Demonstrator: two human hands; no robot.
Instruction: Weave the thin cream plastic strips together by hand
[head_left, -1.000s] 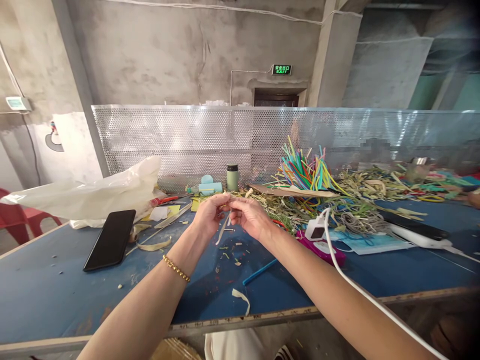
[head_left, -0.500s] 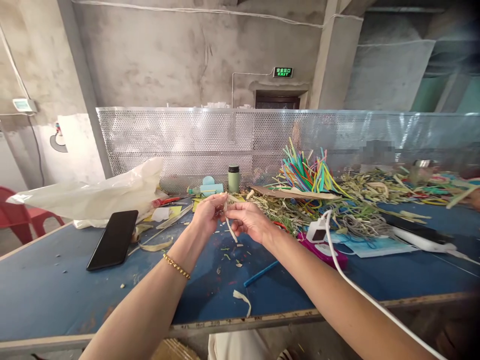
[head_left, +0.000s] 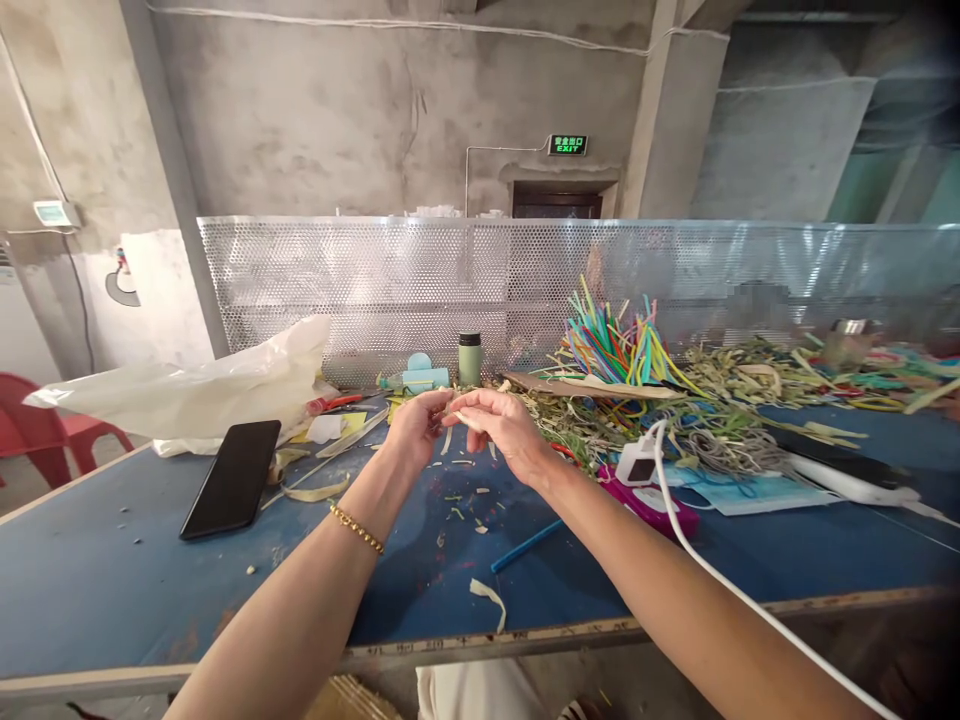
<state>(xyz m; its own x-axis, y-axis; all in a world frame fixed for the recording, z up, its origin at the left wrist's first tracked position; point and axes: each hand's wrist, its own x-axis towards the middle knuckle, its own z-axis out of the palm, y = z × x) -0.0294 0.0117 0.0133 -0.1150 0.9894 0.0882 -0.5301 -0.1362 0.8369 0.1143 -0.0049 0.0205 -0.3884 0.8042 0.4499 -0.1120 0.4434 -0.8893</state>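
Note:
Both hands meet above the middle of the blue table. My left hand (head_left: 414, 428) is closed in a pinch on a thin, pale dried-leaf strip (head_left: 448, 440), whose end hangs down between the hands. My right hand (head_left: 501, 428) has its fingers bent over the same strip, thumb and fingertips close to the left fingertips; part of the strip lies along its fingers. The exact grip points are hidden by the fingers. Below the hands, small pale scraps (head_left: 481, 490) and a blue stick (head_left: 526, 546) lie on the table, with a curled pale strip (head_left: 489, 603) near the front edge.
A black phone (head_left: 231, 480) and a clear plastic sheet (head_left: 195, 390) lie left. Behind stands a green bottle (head_left: 469, 360). To the right are colourful pipe-like stems (head_left: 615, 340), dried leaves (head_left: 750, 372), a purple power strip (head_left: 652, 505) with a white cable (head_left: 720, 572), and a blue mask (head_left: 765, 492).
My right hand's fingers have shifted along the strip, and its hanging end has swung and now shows less. The view has moved slightly. A co-worker's hand at the far right has left view.

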